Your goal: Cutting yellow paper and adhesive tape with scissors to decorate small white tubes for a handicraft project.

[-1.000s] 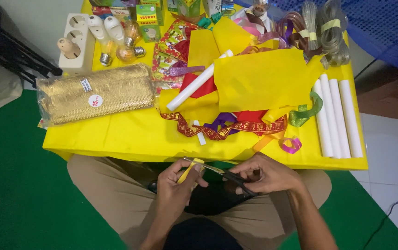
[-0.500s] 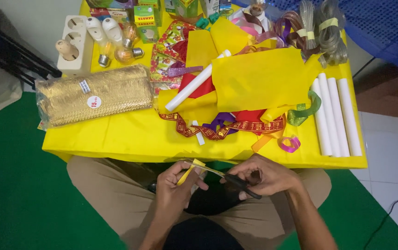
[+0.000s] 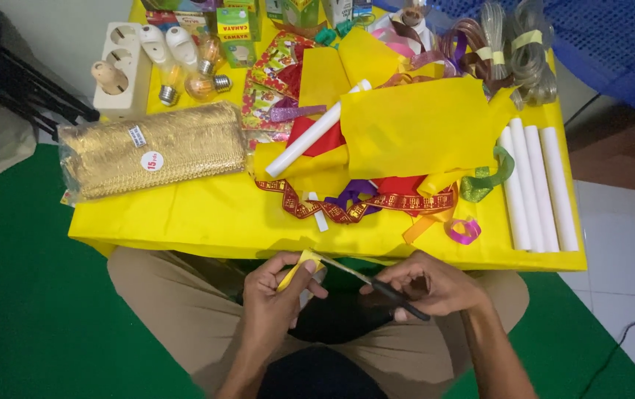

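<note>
Hands meet low in the frame's centre, below the yellow counter (image 3: 184, 222): the right hand (image 3: 428, 284) grips black-handled scissors (image 3: 369, 282), and the left hand (image 3: 277, 295) pinches a yellow ribbon strip (image 3: 295, 267) at the blade tips. Cutting seems underway; closing the blades squarely comes next.

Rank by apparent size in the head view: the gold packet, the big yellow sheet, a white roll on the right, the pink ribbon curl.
1. Gold packet and yellow sheet: too alike to rank.
2. White roll.
3. Pink ribbon curl.
</note>
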